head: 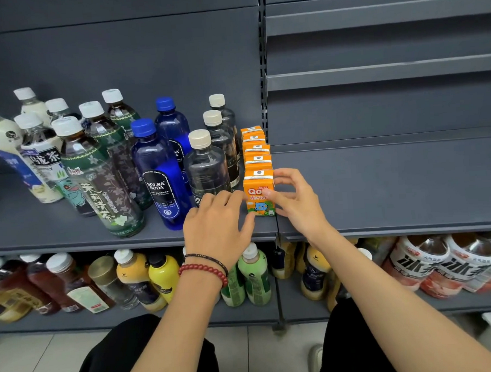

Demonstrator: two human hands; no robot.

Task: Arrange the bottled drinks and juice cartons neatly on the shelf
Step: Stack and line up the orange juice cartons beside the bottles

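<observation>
Across the view, a dark grey metal shelf (27, 225). On its left part, a cluster of upright white-capped plastic tea and milk bottles (90, 171); next, 2 blue plastic soda bottles (159, 173); then 3 clear cream-capped bottles (209, 165). Just beside those, a front-to-back row of small orange juice cartons (255, 148), upright and touching. Right hand (296, 203) pinching the front orange carton (258, 195): thumb on its face, fingers curled at its right side. Left hand (217, 218) relaxed on the shelf, gripping nothing, thumb tip touching that carton's lower left corner.
</observation>
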